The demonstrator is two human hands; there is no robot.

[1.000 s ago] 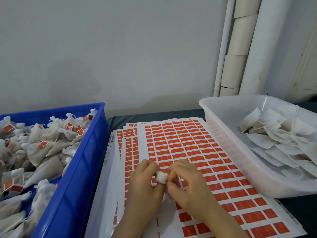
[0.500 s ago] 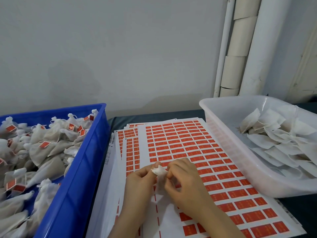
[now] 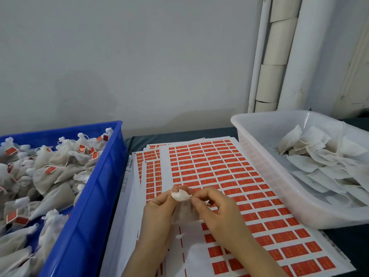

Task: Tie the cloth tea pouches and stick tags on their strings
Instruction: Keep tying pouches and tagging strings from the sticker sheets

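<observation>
Dark table (image 3: 179, 134), bare only in a strip at 12 o'clock along the wall and in a corner at 4 o'clock. At 8 o'clock, standing on it, a blue plastic crate (image 3: 95, 186), set just beside the paper. At 6 o'clock, lying flat, a fanned stack of sticker sheets (image 3: 219, 166), white with rows of red tags, topped by one sheet skewed over the rest. At 3 o'clock, a translucent white tub (image 3: 279, 186), touching the right edge of the sheets.

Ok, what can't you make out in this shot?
All head view.
Whether the pouch is tied: fingers of the left hand and right hand cover its neck.
Print on the tags: too small, blurred.
The blue bin: cut by left edge.
The white tub: cut by right edge.
</observation>
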